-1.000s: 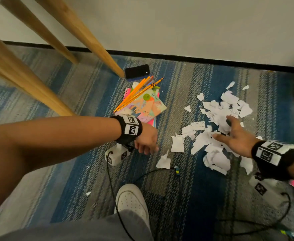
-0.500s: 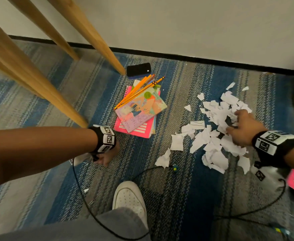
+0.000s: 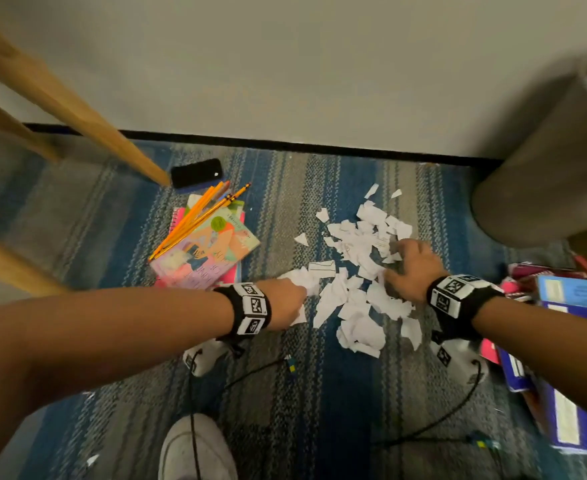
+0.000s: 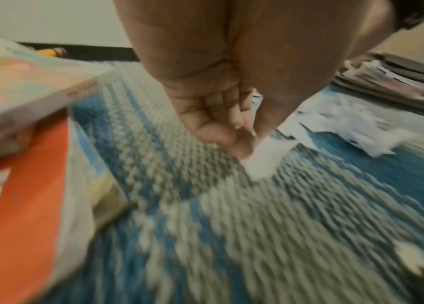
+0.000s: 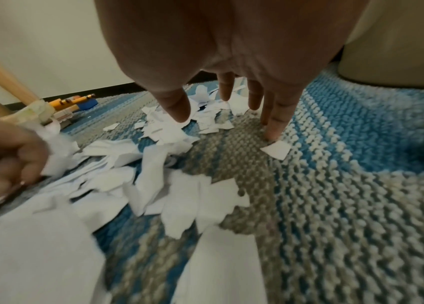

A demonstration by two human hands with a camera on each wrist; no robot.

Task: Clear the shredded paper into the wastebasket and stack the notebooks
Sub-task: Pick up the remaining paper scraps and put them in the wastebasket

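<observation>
Gathering paper scraps on the carpet.
Our left hand [image 3: 285, 303] pinches a scrap [image 4: 265, 158] at the pile's [image 3: 358, 271] near-left edge; right hand [image 3: 411, 268] spreads straight fingers [image 5: 274, 123] onto it. Next, we judge: bunch, lift, carry to the wastebasket [image 3: 545, 174] beyond-right.

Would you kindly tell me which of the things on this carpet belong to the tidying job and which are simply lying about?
Job:
- torn white paper scraps
- tall grey wastebasket
- colourful notebooks
- blue notebooks at the right

Lying about:
- yellow pencils
- black phone
- wooden furniture legs
</observation>
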